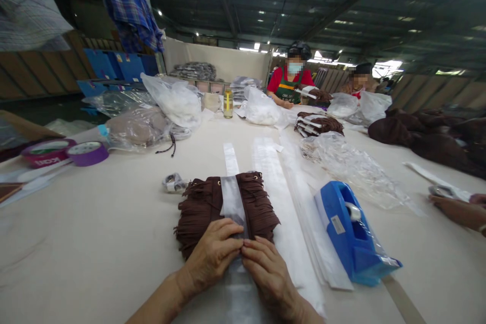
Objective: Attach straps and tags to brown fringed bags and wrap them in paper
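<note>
A dark brown fringed bag with small gold eyelets lies on the table in front of me. Across its middle runs a translucent white strip, and the strip also extends toward me under my wrists. My left hand rests on the bag's near edge, its fingertips pinched on the strip. Meeting it from the other side, my right hand presses its fingertips onto the same strip. The fingertips of both hands touch or nearly touch. What lies under them is hidden.
To the right stand a blue tape dispenser and a stack of white strips. Purple tape rolls lie at left. Plastic bags and more fringed brown pieces are farther back. Co-workers sit opposite; another person's hand is at right.
</note>
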Demonstrator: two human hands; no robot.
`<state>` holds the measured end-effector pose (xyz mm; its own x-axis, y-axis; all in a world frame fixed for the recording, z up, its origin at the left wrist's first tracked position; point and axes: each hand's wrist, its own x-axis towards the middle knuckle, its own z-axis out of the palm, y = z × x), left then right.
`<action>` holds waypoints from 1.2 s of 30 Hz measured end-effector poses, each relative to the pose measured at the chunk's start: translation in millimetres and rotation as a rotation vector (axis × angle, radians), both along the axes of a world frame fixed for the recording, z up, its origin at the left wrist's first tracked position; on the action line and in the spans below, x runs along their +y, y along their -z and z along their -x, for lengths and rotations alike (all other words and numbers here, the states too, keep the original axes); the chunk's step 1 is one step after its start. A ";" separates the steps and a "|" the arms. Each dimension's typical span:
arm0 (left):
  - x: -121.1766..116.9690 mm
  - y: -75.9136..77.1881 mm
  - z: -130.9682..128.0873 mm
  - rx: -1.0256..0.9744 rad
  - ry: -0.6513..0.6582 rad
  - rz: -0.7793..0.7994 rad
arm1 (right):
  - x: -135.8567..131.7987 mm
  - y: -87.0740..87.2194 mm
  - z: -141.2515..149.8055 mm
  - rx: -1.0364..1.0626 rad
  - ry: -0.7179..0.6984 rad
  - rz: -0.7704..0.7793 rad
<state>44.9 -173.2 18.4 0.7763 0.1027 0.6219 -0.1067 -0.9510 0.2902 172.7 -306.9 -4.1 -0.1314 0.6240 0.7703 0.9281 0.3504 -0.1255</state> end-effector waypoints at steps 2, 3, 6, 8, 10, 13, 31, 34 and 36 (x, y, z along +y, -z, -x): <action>1.1 1.3 1.0 0.011 0.024 -0.041 | 0.5 -0.7 0.5 0.025 -0.009 0.016; 1.5 1.7 1.8 0.010 0.028 -0.053 | 0.2 -1.9 0.3 0.029 -0.015 0.032; 1.9 2.4 3.2 -0.001 0.027 -0.067 | -6.5 -8.7 -0.4 0.015 -0.032 0.088; 2.0 3.4 2.9 -0.011 0.032 -0.073 | -17.2 -14.1 0.1 0.062 0.020 0.146; 2.2 4.8 2.3 -0.019 0.039 -0.073 | -31.2 -18.9 2.2 0.179 0.097 0.241; 3.0 7.3 2.1 -0.016 0.044 -0.044 | -50.0 -24.4 8.5 0.366 0.071 0.442; 2.5 9.4 3.7 -0.010 0.039 0.018 | -44.9 -32.7 23.9 0.092 -0.032 0.851; 2.4 8.7 3.5 -0.013 0.040 0.027 | -42.0 -34.5 26.7 -0.037 -0.027 0.838; 2.2 8.5 3.1 -0.019 0.040 0.028 | -39.1 -31.4 28.8 -0.117 -0.039 0.788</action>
<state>41.8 -171.0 9.9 0.7682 0.0894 0.6339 -0.1504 -0.9373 0.3144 143.9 -346.0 27.3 -0.2167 0.9726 0.0844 0.9396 0.2312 -0.2522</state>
